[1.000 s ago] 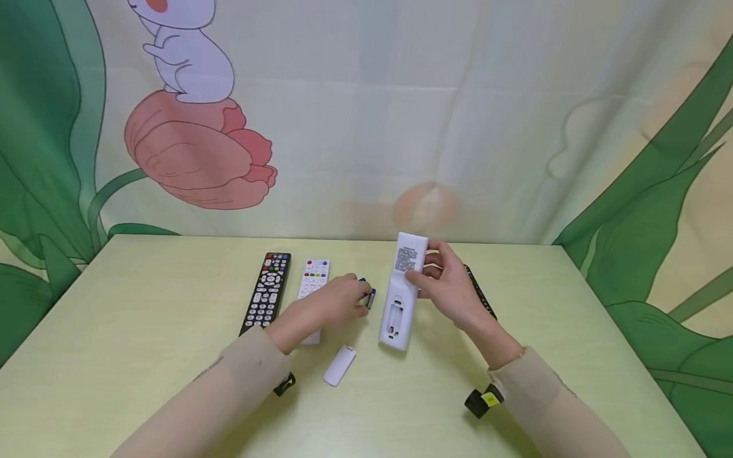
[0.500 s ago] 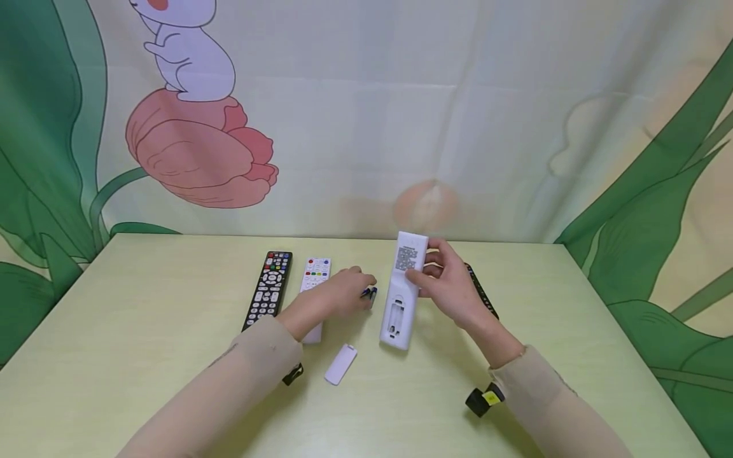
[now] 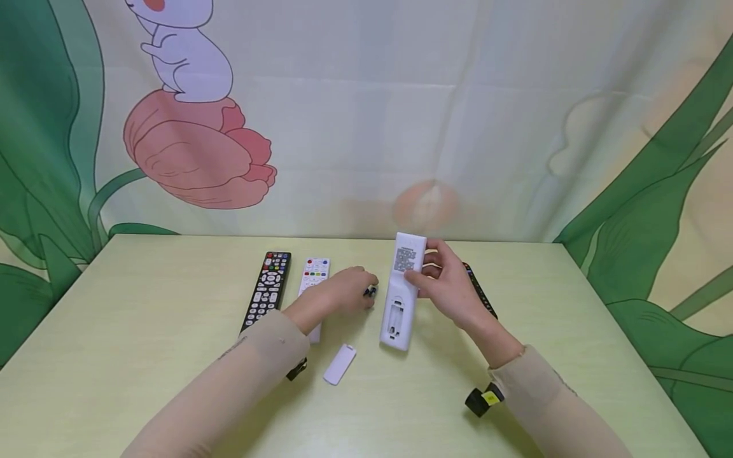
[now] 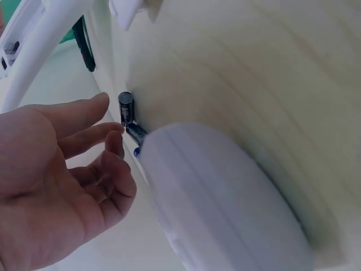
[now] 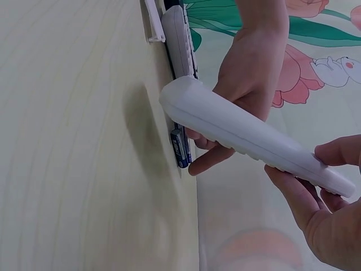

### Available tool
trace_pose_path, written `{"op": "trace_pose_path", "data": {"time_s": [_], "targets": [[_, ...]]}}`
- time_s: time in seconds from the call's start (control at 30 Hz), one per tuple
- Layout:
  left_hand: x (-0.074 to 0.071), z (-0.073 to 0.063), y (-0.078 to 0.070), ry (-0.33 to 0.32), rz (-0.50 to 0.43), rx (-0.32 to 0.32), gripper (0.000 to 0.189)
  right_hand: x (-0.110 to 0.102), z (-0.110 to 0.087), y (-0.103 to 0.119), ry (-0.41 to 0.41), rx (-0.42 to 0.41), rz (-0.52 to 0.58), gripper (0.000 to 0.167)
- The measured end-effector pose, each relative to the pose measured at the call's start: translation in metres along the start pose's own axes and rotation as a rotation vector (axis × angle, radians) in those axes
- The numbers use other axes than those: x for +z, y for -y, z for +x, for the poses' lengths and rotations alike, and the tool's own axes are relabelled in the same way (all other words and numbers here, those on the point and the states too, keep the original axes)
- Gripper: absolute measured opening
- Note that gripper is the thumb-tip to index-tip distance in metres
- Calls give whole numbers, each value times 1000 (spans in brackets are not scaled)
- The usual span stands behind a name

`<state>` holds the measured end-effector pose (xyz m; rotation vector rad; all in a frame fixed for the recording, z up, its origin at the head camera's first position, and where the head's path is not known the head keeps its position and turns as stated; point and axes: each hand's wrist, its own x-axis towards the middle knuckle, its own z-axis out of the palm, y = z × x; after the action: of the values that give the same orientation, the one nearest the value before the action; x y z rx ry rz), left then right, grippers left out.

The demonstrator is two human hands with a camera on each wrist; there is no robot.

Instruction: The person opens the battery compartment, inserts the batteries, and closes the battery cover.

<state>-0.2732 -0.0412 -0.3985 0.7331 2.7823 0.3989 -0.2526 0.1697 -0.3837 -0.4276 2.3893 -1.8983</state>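
Note:
My right hand [image 3: 449, 283] grips a white remote control [image 3: 403, 289] with its back turned up, thumb on the back and fingers behind. The battery compartment [image 3: 396, 318] is uncovered and holds no batteries. In the right wrist view the remote is tilted above the table. My left hand [image 3: 349, 291] reaches over the tabletop with fingers loosely bent and parted. Its fingertips are right at several small dark blue batteries [image 4: 127, 108], partly hidden by the fingers in the head view. Nearer me lies a loose white battery cover [image 3: 340, 364].
A black remote [image 3: 266, 289] and a second white remote [image 3: 315, 270] lie on the left, the white one partly under my left forearm. Another black remote [image 3: 480, 289] lies behind my right hand. A printed curtain [image 3: 355, 127] hangs behind the table [image 3: 143, 305].
My left hand and forearm have shifted slightly right and farther over the batteries, hiding more of them. The right hand holds the white remote almost still.

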Motion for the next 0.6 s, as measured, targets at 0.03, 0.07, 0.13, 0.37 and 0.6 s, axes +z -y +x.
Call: {"op": "trace_pose_path", "data": {"time_s": [0.03,0.07,0.13,0.37,0.6], "targets": [[0,1,0,1,-3,3,41,0,0,0,-1,2,-3,50],[0,2,0,2,-3,8,40,0,0,0,-2,5,-5,50],[0,4,0,0,-4,15,37,0,0,1,-3,9,-7,50],[2,7,0,12,-41,-30,23,-2,-1,2,-2,12,5,50],[1,8,0,1,-51,-49,25,-4,-1,4,-3,18,-10,50]]}}
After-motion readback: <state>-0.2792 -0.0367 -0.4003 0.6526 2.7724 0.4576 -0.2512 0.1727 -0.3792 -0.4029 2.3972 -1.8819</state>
